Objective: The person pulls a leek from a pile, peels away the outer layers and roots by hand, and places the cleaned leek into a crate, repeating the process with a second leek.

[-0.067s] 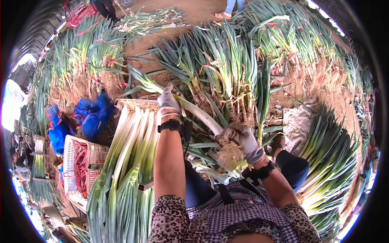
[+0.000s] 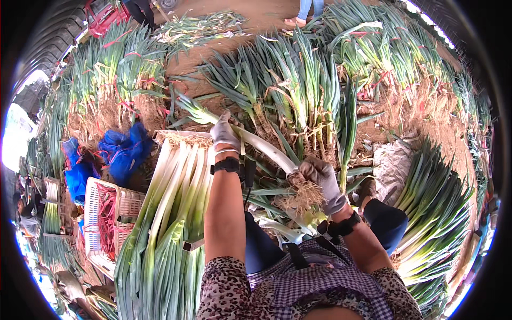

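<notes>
A long leek slants in front of me, its green leaves at the upper left and its bushy roots at the lower right. My left hand, in a pale glove, is closed round its upper stem. Beside the root end is my right hand, in a soiled glove, with its fingers curled. Whatever those fingers grip, if anything, is hidden. Next to my left forearm, a row of trimmed leeks lies in a metal-edged rack, roots at the far end.
Unpeeled leeks stand straight ahead. Tied bundles are at the far left and far right. A white basket with red ties and blue bags are at left. More leeks lie right of my knee. Another person's legs show far off.
My right hand has shifted slightly right and off the root end, so more of the roots show. The leek and my left hand have barely moved.
</notes>
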A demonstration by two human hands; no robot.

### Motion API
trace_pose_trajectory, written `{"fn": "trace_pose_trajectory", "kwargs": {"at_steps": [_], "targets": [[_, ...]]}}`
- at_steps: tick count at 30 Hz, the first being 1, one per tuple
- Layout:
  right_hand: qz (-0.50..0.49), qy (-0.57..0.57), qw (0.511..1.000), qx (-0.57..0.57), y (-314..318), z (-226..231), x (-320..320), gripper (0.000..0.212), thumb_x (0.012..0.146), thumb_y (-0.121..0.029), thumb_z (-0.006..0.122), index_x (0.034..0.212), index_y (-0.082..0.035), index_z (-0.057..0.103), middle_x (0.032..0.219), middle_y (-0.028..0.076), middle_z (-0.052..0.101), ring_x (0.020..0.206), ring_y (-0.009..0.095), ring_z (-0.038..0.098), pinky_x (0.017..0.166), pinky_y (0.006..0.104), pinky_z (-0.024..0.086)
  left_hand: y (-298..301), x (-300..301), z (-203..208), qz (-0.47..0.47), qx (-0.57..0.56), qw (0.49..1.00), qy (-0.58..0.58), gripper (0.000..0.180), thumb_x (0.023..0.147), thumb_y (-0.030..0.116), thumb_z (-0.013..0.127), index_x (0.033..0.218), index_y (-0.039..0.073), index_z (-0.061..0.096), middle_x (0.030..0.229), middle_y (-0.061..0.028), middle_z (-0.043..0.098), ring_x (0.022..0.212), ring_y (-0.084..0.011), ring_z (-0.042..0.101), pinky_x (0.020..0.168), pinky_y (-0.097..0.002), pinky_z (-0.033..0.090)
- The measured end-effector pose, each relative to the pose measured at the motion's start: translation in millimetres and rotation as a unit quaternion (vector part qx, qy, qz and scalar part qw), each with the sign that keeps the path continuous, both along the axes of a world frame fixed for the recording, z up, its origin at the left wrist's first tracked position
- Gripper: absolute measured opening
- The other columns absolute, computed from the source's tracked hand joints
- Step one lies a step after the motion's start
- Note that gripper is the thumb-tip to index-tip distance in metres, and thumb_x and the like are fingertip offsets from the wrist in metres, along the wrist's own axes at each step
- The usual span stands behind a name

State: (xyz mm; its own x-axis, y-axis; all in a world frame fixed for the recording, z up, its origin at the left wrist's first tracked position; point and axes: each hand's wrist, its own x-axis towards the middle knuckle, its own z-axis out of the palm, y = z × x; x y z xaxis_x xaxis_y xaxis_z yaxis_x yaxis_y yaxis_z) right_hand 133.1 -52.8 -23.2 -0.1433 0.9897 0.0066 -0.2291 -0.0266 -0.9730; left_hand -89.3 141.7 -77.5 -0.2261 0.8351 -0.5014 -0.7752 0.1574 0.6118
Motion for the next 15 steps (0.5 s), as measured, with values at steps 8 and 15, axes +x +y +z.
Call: {"fn": "trace_pose_trajectory", "kwargs": {"at_steps": [8,15], "targets": [[0.154,-0.054,0.985,0.055,11.7,3.1,21.3,0.058,0.084,-0.048,0.064,0.111,0.003,0.06,0.089,0.003,0.064,0.082,0.011,0.055,0.074,0.0274,0.045,10.7,16.7,0.5,-0.01,-0.017,0.994,-0.111,0.021,0.087,0.015,0.061,0.074,0.01,0.046,0.06,-0.0017,0.044,0.051,-0.0166,0.042,0.048,-0.0316,0.041],[-0.058,0.085,0.969,-0.226,-51.6,3.4,27.0,0.03,0.092,-0.011,0.053,0.117,0.004,0.058,0.109,0.009,0.064,0.1,0.018,0.06,0.088,0.0297,0.047,-8.6,70.1,-22.6,-0.085,0.026,0.973,0.214,0.022,0.076,0.024,0.063,0.064,0.007,0.057,0.056,-0.0056,0.053,0.046,-0.0202,0.053,0.042,-0.0338,0.042]]}}
